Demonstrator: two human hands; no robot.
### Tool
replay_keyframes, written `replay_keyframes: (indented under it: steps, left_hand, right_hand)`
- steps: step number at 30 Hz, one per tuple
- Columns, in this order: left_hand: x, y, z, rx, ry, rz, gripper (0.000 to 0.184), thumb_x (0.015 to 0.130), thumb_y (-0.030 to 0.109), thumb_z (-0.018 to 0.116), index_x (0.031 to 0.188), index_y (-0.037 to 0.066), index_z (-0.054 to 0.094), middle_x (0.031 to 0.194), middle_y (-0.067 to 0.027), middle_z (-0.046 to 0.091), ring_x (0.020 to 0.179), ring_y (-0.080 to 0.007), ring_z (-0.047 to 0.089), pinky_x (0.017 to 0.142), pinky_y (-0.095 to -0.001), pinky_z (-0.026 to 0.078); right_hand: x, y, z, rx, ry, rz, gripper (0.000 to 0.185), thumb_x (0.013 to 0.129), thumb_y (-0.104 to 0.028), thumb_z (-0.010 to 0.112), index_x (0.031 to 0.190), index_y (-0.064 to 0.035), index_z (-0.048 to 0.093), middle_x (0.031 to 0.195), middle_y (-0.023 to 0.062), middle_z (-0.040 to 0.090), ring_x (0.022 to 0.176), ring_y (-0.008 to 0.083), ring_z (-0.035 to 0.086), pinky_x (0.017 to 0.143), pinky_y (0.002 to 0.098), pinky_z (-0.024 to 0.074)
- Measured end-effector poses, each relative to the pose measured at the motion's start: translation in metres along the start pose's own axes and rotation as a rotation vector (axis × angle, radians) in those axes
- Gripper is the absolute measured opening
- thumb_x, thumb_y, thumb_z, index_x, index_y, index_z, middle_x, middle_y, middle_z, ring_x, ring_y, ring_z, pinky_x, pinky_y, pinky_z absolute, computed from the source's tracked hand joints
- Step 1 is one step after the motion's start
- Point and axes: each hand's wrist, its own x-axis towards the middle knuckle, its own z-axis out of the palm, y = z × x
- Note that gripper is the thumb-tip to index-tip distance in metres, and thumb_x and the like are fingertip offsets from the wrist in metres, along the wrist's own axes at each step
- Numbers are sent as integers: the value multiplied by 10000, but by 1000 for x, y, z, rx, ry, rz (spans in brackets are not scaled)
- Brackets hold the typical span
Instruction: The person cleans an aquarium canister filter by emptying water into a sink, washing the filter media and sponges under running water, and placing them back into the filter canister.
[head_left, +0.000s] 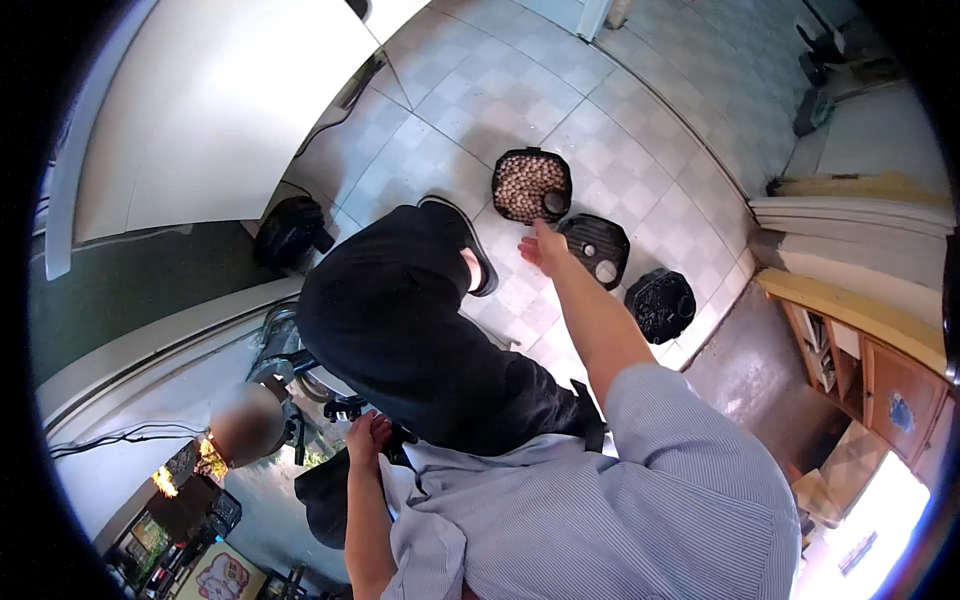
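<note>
My right hand (pixel 542 249) reaches over the tiled floor with its fingers apart and nothing visible in it. Its thumb side is at the near edge of a black tub (pixel 497 190) filled with small, round, beige balls (pixel 525 180); I cannot tell if they touch. A grey disc (pixel 555 203) shows at the tub's corner. Beside the hand lies a flat black ribbed panel (pixel 578 235) with round light openings. Farther right sits a third black piece (pixel 660 305) with an uneven top. Low on the left, my left hand (pixel 370 433) has curled fingers, near dark objects; what it holds, if anything, is hidden.
My bent leg (pixel 400 330) in black trousers and a dark shoe (pixel 465 245) take up the middle. A white panel (pixel 230 110) stands upper left, with a black object (pixel 293 232) below it. Wooden cabinets (pixel 890 390) are at right. Another person's blurred head (pixel 246 425) appears lower left.
</note>
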Motion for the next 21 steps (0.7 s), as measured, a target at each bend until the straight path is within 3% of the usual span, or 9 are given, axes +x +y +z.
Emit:
replay_keyframes:
  steps: [3,5,7,8,12,15,19,21]
  left_hand:
    - [-24,11,14,-37,-3,22,313,863,243,571,1073,12,552,948,-120,637,778,-202,635,645,-295,520]
    - [-46,23,26,-2,50,63,324,865,244,573,1084,7,549,937,-111,635,792,-196,632,661,-287,514]
    - [-50,22,24,-19,53,60,326,874,242,567,1100,8,547,934,-107,634,794,-190,628,672,-282,506]
    - [-52,21,23,-32,53,69,320,880,240,562,1102,10,548,936,-107,634,792,-188,627,671,-280,503]
    - [-50,15,20,-96,19,104,294,899,242,548,1096,23,555,937,-87,633,788,-175,622,673,-278,498]
    - [-48,21,22,-95,-39,170,284,906,253,550,1084,33,560,937,-67,630,788,-165,618,680,-274,495]
    - [-53,36,30,-139,-62,284,277,896,268,566,1054,40,568,927,-63,623,787,-168,616,672,-276,495]
    - [-60,45,32,-147,-53,311,284,918,248,535,1088,21,551,949,-69,625,776,-150,609,690,-266,492]
  right_hand:
    - [34,-9,26,128,81,60,392,910,-346,509,1134,-27,466,906,183,623,674,302,637,602,392,544]
    - [57,-11,27,177,131,140,331,919,-259,477,1156,-29,451,926,210,611,666,325,640,598,424,547]
    - [53,-11,32,231,274,49,228,906,-166,446,1076,-37,524,854,187,614,639,306,648,528,408,539]
    - [51,-11,37,280,356,21,216,904,-155,453,1018,6,542,792,179,616,563,290,635,461,381,523]
    - [8,-37,39,80,437,-139,301,892,-205,508,878,91,559,693,173,616,491,257,621,393,354,501]
    - [1,-61,27,-157,398,-198,349,870,-240,525,826,105,547,648,147,613,486,246,626,383,358,493]
    - [-36,-102,10,-143,287,-270,309,879,-240,522,965,56,507,740,173,615,529,250,636,418,356,520]
    - [-50,-129,1,-243,252,-357,277,869,-232,497,926,38,527,721,146,633,561,234,652,469,341,526]
